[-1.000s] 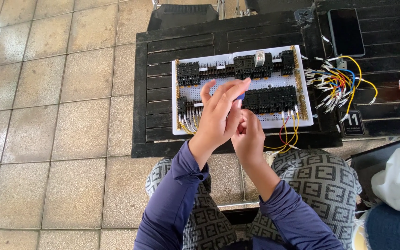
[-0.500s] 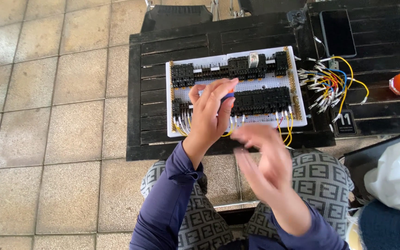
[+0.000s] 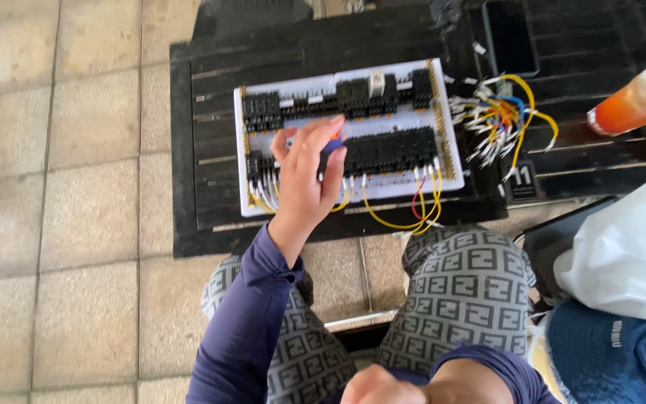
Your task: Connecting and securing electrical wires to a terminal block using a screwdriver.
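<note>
Here the left hand point(image 3: 306, 173) curls around a blue-handled tool point(image 3: 332, 144) over the white wiring board point(image 3: 353, 135), which lies on the black table point(image 3: 211, 82). The right hand point(image 3: 375, 387) forms a fist near the lap.

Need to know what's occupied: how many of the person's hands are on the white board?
1. The left hand is over the white board, gripping a blue-and-orange tool. The right hand is pulled back, fisted, near the body.
</note>
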